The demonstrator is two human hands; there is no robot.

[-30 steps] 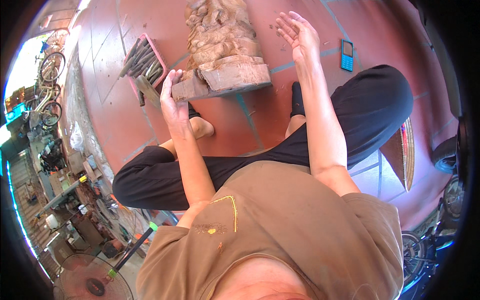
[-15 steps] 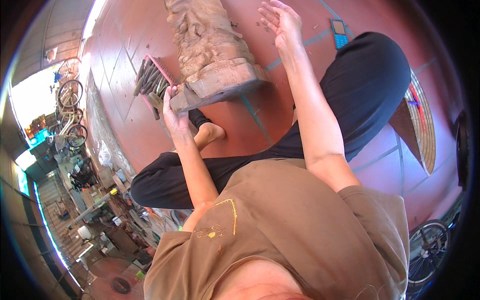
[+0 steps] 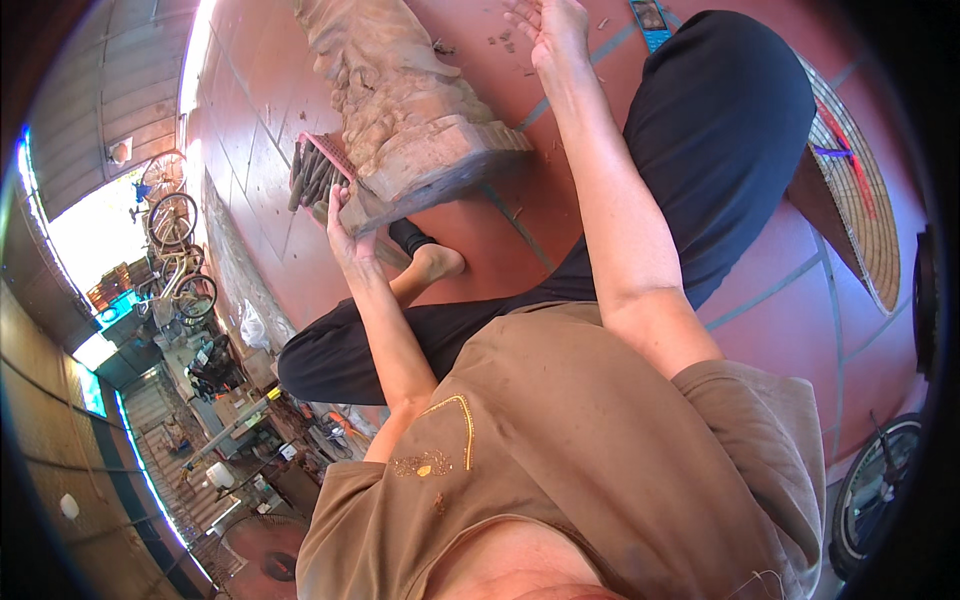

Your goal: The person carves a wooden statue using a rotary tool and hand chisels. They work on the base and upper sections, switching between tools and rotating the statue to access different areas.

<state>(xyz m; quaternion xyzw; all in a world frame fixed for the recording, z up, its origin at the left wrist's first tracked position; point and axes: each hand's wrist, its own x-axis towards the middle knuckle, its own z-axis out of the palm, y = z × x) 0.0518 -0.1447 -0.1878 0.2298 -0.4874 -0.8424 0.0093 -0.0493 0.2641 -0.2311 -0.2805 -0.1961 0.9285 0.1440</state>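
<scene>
Left hand (image 3: 345,232): palm flat against the base corner of the wooden carving (image 3: 400,110), fingers open.
Right hand (image 3: 548,25): open, empty, above the floor.

Single head-worn fisheye view, tilted steeply down over the wearer's chest toward the red tiled floor (image 3: 760,330), close to the body, with the carved wooden figure (image 3: 400,110) at 12 o'clock and bicycles (image 3: 175,250) at 9 o'clock.
</scene>
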